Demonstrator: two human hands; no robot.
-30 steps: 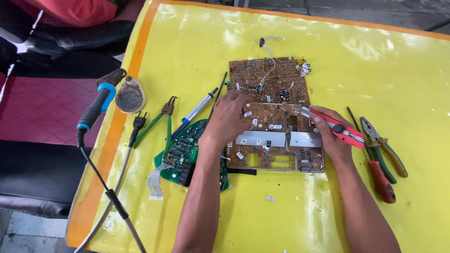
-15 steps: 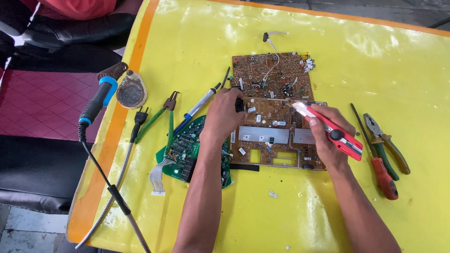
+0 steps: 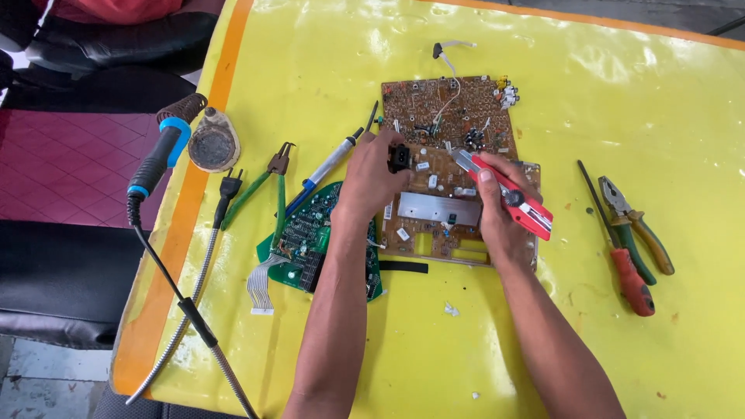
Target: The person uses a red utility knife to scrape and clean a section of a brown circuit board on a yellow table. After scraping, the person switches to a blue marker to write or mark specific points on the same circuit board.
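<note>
Far left of the fingers, a blue-handled soldering iron (image 3: 159, 159) hangs at the edge of the yellow bench (image 3: 660, 93), with green-handled cutters (image 3: 268, 190) and a green circuit board (image 3: 310, 237) nearer in. The left hand (image 3: 371, 180) pinches a small black component (image 3: 399, 157), fingers closed on it, over the brown circuit board (image 3: 454, 155). Just right, the right hand (image 3: 500, 213) grips a red utility knife (image 3: 512, 198), its long axis slanting up-left, blade tip nearly touching the component. Pliers (image 3: 636, 225) lie well right.
</note>
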